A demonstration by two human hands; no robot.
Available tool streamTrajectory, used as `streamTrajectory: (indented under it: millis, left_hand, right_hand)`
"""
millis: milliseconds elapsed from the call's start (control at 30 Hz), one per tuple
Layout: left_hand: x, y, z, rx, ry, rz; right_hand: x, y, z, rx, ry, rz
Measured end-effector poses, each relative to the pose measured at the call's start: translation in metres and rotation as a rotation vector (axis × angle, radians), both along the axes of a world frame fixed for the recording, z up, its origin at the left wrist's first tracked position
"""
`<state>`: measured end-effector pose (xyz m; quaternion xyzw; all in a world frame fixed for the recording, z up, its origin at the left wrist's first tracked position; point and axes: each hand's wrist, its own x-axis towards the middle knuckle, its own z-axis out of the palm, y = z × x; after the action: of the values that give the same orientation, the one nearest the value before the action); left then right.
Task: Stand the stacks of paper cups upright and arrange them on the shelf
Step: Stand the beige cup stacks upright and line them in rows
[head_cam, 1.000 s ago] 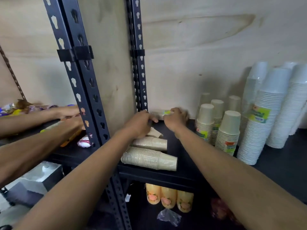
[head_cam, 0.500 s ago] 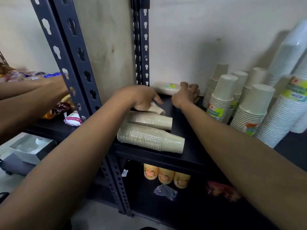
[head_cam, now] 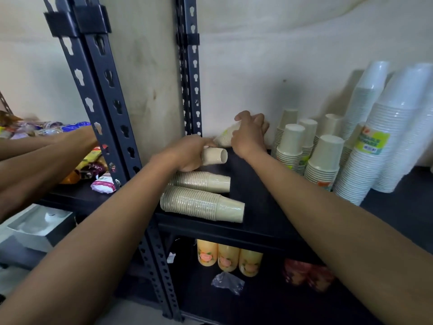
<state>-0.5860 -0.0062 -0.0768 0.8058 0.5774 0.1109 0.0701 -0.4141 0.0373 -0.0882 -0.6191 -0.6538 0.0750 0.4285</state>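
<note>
On the black shelf (head_cam: 257,221), two beige paper cup stacks lie on their sides, a front stack (head_cam: 201,204) and a second stack (head_cam: 202,181) behind it. My left hand (head_cam: 185,153) grips a small beige cup stack (head_cam: 214,156), held sideways with its mouth to the right. My right hand (head_cam: 249,134) is closed on a wrapped cup stack (head_cam: 223,138) near the back wall, tilted up off the shelf. Several beige stacks (head_cam: 323,160) stand upright to the right.
Tall white cup stacks (head_cam: 365,156) stand at the far right against the wall. A dark metal upright (head_cam: 105,113) divides the shelf; another person's arms (head_cam: 35,160) and snack packets (head_cam: 93,165) lie to its left. Yellow bottles (head_cam: 228,258) stand on the lower shelf.
My right hand has lifted the wrapped stack's end up off the shelf. My left hand now holds a small cup stack raised above the lying stacks. The view shifted slightly.
</note>
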Motion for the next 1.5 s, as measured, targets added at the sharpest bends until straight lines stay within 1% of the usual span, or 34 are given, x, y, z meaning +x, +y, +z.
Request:
streamTrajectory:
  millis: [100,167,267,333,467,633,733,800,867,1033,1133,1233,1333,1500]
  left_hand:
    - [-0.001,0.001,0.001,0.017,-0.263,0.011]
    - [-0.002,-0.001,0.003,-0.024,-0.480,0.023]
    - [0.004,-0.009,0.010,-0.128,-0.774,0.075]
    - [0.013,-0.013,0.014,-0.125,-0.888,0.114]
    - [0.036,-0.015,0.017,-0.096,-1.014,0.133]
    - [0.062,-0.001,0.029,-0.117,-1.078,0.073]
    - [0.078,0.004,0.032,-0.146,-1.053,0.045]
    - [0.087,0.008,0.030,-0.166,-1.017,0.042]
    - [0.096,0.011,0.026,-0.190,-0.996,0.041]
    - [0.114,0.021,0.018,-0.252,-1.027,0.002]
    - [0.120,0.028,0.015,-0.282,-1.000,-0.005]
    - [0.123,0.031,0.012,-0.297,-1.004,0.001]
    - [0.123,0.034,0.011,-0.314,-0.990,-0.020]
    - [0.120,0.037,0.009,-0.358,-1.030,-0.024]
  right_hand:
    - [0.009,-0.028,0.024,0.111,-0.069,0.092]
    - [0.018,-0.046,0.039,0.162,-0.101,0.150]
    - [0.034,-0.069,0.064,0.131,-0.123,0.206]
    - [0.044,-0.079,0.080,0.093,-0.158,0.220]
    - [0.061,-0.091,0.106,0.060,-0.250,0.234]
    - [0.084,-0.093,0.120,-0.037,-0.295,0.293]
    - [0.093,-0.092,0.122,-0.094,-0.280,0.309]
    - [0.096,-0.092,0.122,-0.120,-0.306,0.316]
    - [0.099,-0.089,0.121,-0.134,-0.329,0.315]
    - [0.103,-0.077,0.116,-0.163,-0.379,0.291]
    - [0.103,-0.072,0.113,-0.179,-0.420,0.290]
    - [0.102,-0.070,0.107,-0.203,-0.489,0.304]
    - [0.103,-0.069,0.100,-0.212,-0.518,0.311]
    - [0.101,-0.070,0.094,-0.229,-0.578,0.293]
